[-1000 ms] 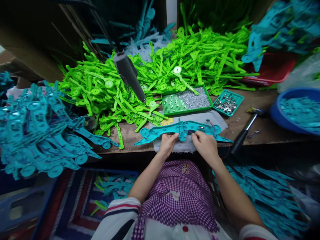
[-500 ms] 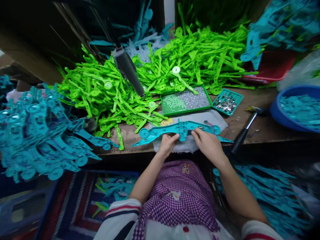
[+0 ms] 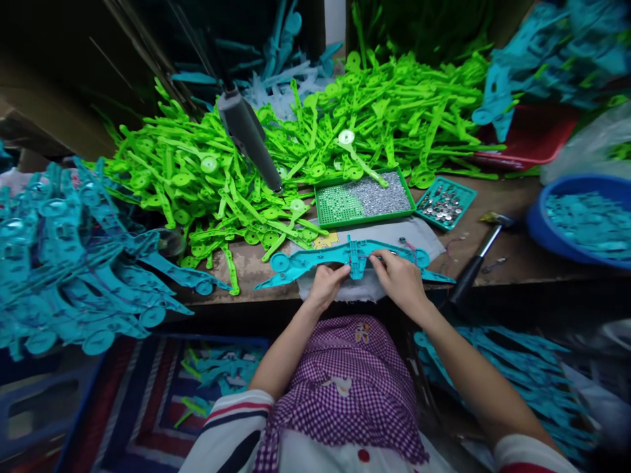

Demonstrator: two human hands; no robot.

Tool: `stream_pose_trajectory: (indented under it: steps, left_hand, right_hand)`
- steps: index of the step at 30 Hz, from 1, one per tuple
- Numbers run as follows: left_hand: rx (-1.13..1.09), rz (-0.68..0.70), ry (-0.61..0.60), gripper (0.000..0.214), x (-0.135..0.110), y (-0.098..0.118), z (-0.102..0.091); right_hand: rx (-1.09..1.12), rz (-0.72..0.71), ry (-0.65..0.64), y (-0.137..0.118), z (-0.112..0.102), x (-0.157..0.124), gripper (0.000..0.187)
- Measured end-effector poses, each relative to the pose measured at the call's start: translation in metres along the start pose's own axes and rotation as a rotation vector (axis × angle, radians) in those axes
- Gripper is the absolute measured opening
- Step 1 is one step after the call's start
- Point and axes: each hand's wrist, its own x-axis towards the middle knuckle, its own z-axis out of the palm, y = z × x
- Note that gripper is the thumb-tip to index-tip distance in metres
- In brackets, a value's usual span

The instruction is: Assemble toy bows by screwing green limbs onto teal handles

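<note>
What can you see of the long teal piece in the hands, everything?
The long teal piece looks like molded plastic: a shallow arch with a round disc near each end, pointed tips and a raised, ribbed block at the middle. A thin wire shows by its right half. It spans crosswise over the pale cloth; whether it rests flat is unclear. The left grip holds it beside the block; the right grip covers part of its right half.
</note>
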Motion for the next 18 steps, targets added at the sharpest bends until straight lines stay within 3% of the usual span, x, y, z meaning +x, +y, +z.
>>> stream_pose_trajectory:
  steps: [3, 10, 14, 18]
  left_hand:
    - [0.009, -0.021, -0.008, 0.034, -0.001, 0.003, 0.001]
    - [0.024, -0.040, -0.040, 0.036, -0.004, 0.009, 0.003]
    - [0.001, -0.277, -0.051, 0.022, -0.004, 0.030, -0.015]
    - [0.053, -0.450, -0.207, 0.026, -0.009, 0.057, -0.036]
  right_hand:
    - [-0.021, -0.006, 0.007, -0.008, 0.002, 0.003, 0.033]
    - [-0.142, 0.084, -0.178, -0.019, 0.008, 0.007, 0.030]
    - [-0.204, 0.128, -0.217, -0.027, 0.009, 0.009, 0.032]
    - [-0.240, 0.180, -0.277, -0.037, 0.009, 0.012, 0.036]
